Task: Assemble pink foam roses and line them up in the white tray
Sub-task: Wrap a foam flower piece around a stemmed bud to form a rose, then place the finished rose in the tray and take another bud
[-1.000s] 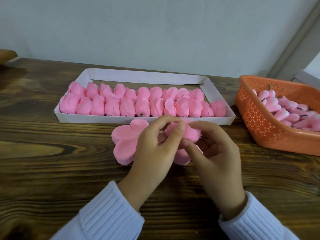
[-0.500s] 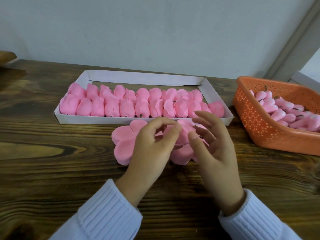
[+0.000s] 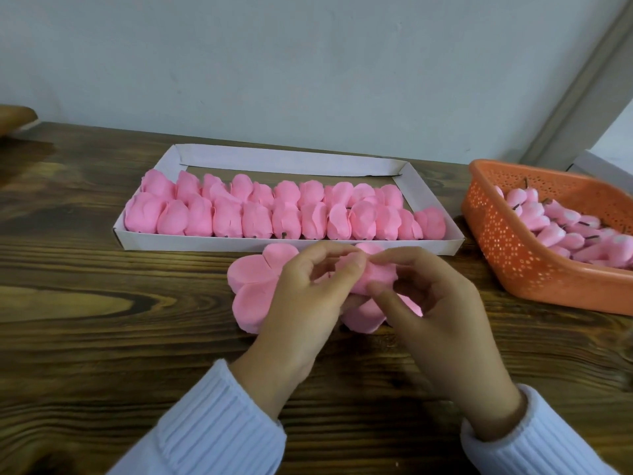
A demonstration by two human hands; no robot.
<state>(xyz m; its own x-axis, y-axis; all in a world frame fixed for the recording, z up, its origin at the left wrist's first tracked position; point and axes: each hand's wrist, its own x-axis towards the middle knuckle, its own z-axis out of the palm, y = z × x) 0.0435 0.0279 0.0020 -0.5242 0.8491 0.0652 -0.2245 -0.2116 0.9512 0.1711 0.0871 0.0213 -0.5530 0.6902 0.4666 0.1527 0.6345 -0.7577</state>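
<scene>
a pink foam petal (image 3: 375, 274) is being wrapped, pinched by fingers (image 3: 352, 265) of left hand (image 3: 308, 303) and right hand (image 3: 442, 313); remaining petals (image 3: 255, 275) likely wrapped next.

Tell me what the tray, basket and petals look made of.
Tray: matte white cardboard, seemingly; folded flaps at corners.
Basket: glossy orange plastic; moulded perforated walls.
Petals: matte pink foam, apparently; thick soft edges.

Dark wooden table (image 3: 102, 337), pale grey wall (image 3: 308, 63) behind
</scene>
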